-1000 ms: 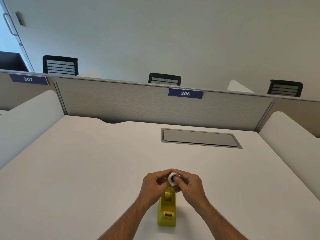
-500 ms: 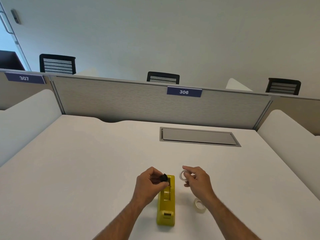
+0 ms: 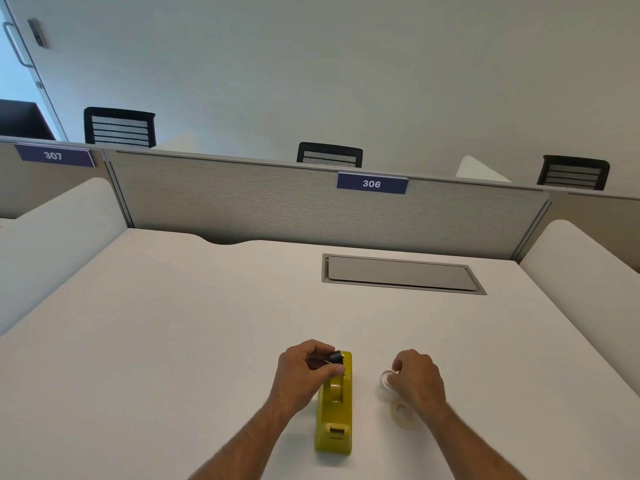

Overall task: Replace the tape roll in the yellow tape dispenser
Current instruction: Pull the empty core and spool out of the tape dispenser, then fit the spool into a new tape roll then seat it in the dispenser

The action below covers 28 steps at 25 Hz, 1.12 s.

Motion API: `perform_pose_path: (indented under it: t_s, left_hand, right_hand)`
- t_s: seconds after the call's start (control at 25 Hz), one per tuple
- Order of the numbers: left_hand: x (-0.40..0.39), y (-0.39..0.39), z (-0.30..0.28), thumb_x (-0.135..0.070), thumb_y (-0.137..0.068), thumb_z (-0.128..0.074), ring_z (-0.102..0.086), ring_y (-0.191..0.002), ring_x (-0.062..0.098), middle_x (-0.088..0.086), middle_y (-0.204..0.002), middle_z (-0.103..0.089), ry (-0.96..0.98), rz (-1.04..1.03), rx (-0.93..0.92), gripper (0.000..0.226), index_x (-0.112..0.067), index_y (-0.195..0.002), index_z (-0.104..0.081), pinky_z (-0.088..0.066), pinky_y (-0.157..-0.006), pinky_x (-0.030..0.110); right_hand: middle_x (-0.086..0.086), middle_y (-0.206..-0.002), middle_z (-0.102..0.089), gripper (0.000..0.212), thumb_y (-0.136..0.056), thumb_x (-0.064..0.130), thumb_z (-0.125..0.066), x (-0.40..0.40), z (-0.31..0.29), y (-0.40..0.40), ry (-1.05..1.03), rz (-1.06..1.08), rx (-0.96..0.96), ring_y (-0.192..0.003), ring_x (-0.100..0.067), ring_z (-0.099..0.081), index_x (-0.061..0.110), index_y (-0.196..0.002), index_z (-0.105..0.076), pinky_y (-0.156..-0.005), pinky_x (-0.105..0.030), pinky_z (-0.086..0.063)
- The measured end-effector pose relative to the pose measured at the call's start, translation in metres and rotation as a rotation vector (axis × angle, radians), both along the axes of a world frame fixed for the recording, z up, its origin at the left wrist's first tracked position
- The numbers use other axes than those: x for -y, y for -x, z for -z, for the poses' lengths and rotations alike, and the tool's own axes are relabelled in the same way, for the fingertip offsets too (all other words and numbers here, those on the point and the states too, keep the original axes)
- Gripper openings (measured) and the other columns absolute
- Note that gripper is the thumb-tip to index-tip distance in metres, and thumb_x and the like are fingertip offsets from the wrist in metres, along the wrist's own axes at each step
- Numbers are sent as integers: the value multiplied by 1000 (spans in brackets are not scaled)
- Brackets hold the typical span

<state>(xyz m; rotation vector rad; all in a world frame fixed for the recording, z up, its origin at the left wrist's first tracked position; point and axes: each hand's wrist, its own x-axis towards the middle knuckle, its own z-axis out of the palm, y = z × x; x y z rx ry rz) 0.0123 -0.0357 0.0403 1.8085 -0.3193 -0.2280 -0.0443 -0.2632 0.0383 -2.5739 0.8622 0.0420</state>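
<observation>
The yellow tape dispenser (image 3: 334,415) lies lengthwise on the white desk (image 3: 173,323), its roll well open on top. My left hand (image 3: 304,370) hovers at the dispenser's far end, fingers pinched on a small black spindle core (image 3: 334,357). My right hand (image 3: 415,379) is down at the desk to the right of the dispenser, fingertips on a small whitish tape roll (image 3: 385,379); the roll touches or nearly touches the desk. A second, yellowish clear tape roll (image 3: 401,414) lies flat on the desk, partly under my right wrist.
A grey cable hatch (image 3: 403,274) is set into the desk farther back. A fabric partition (image 3: 277,206) with the label 306 closes the far edge, and curved white side panels (image 3: 588,258) flank the desk. Black chair backs show behind the partition.
My hands have come apart: the left pulled the black core out of the roll and stays over the dispenser; the right carried the whitish roll rightward and down to the desk.
</observation>
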Motion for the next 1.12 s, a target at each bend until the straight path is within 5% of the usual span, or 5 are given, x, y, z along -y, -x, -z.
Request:
perform_pose_path:
  t_s: [0.64,0.88,1.12]
  left_hand:
    - [-2,2,1,-19,-68,-90,-73,-80,1,-14,-86,-78,-34,3,-20,31,-36,-88,-73,-55,-68,12]
    - [-3,2,2,-17,-68,-90,-73,-79,2,-14,-86,-78,-28,-11,-36,30,-32,-90,-75,-54,-65,10]
    - [-1,4,0,-19,-69,-89,-72,-80,-1,-14,-88,-77,-37,-8,-34,30,-30,-93,-75,-54,-65,10]
  right_hand:
    - [5,-77,-72,7,-69,28,-66,8,5,12,-133,39,16,-74,-15,-67,23,-73,-69,-67,-30,-57]
    - [13,-89,-58,61,-43,66,-71,3,6,31,-29,-102,-233,-77,-10,-57,30,-89,-52,-65,-26,-45]
    - [9,-100,-56,55,-54,47,-70,-2,8,42,-6,-133,-213,-92,-15,-59,31,-103,-53,-72,-25,-46]
